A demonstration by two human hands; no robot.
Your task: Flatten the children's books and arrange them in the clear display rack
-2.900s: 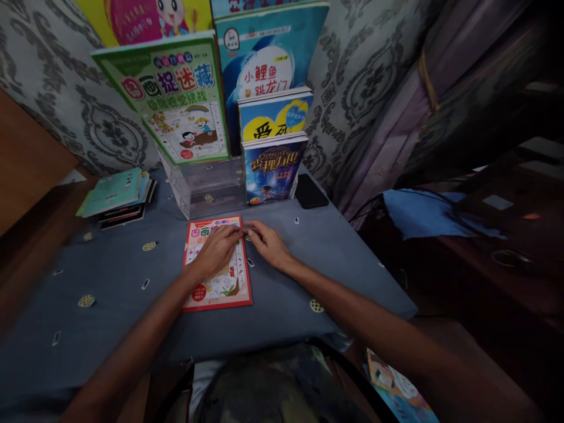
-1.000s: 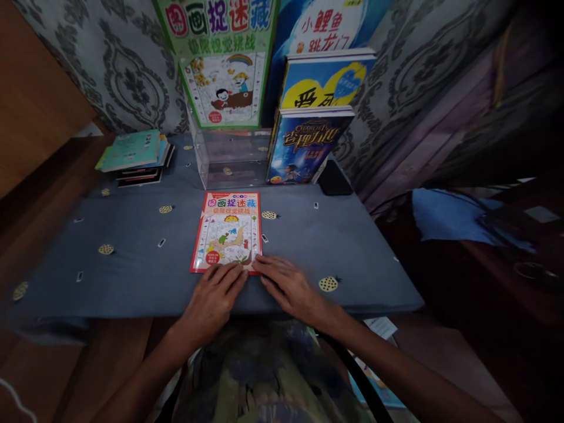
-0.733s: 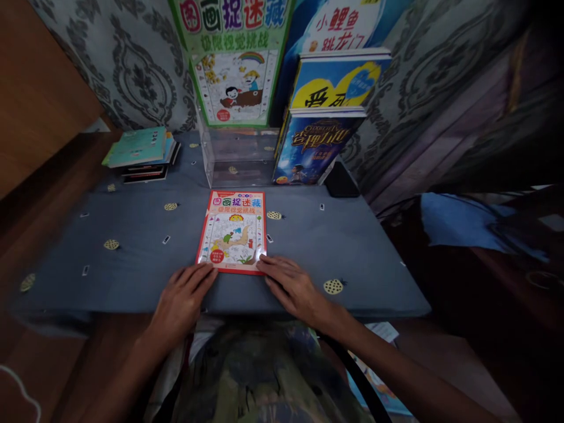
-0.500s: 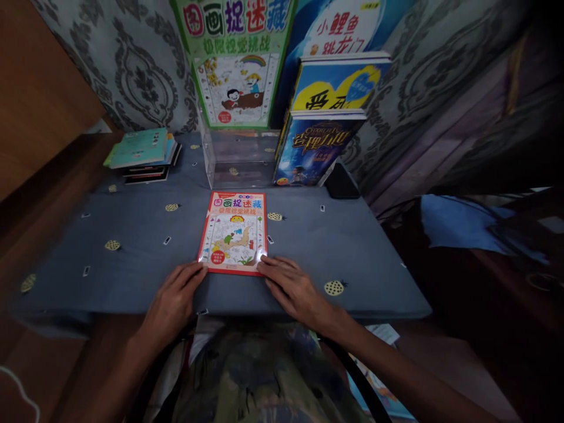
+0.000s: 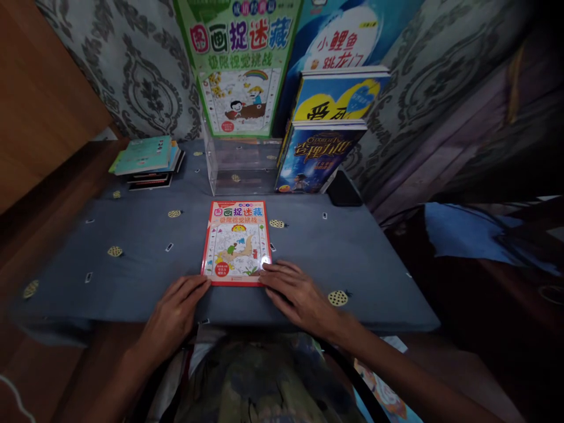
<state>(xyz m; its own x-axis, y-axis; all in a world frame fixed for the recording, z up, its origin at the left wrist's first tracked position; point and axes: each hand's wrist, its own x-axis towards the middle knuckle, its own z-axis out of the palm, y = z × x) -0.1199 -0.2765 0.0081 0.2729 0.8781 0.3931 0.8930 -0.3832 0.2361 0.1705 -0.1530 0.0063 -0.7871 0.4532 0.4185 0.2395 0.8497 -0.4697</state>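
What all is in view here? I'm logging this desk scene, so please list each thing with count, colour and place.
red-bordered book: 1, red and white, flat at the table's near middle
table: 1, blue-grey patterned cloth
clear stand: 1, transparent, behind the flat book
upright books: several, green, blue and yellow, against the wall
stacked books: 1 pile, teal on top, far left
dark flat object: 1, black, far right of the table
left hand: open, fingertips at the book's near left corner
right hand: open, fingertips on the book's near right corner

both hands lie flat, palms down, fingers extended forward: left hand (image 5: pixel 174 311), right hand (image 5: pixel 299 294).
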